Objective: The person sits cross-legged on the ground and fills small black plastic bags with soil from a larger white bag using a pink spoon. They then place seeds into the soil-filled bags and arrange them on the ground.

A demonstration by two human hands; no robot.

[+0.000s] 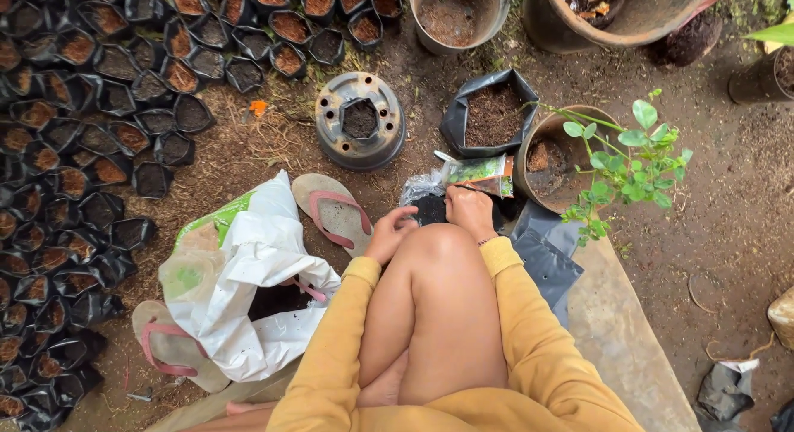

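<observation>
Looking down past a bent bare knee, I see both hands meeting just beyond it, over a small black grow bag (429,208) filled with dark soil that stands on the ground. The left hand (389,232) curls its fingers against the near left edge of that bag; the right hand (469,209) is closed in a pinch over the bag's right rim, though what it pinches is too small for me to tell. Both sleeves are mustard yellow.

Just behind the right hand lies a green printed packet (481,173), touching a brown pot (538,134) that holds a leafy green seedling (633,163). Beyond the packet stands a larger black bag of soil (494,112), and left of it an upturned grey plastic pot (360,120). A pink-strapped sandal (331,211) lies just left of the left hand, beside a white sack (256,275) gaping open on dark soil. Rows of filled small black bags (83,151) crowd the ground on the far left.
</observation>
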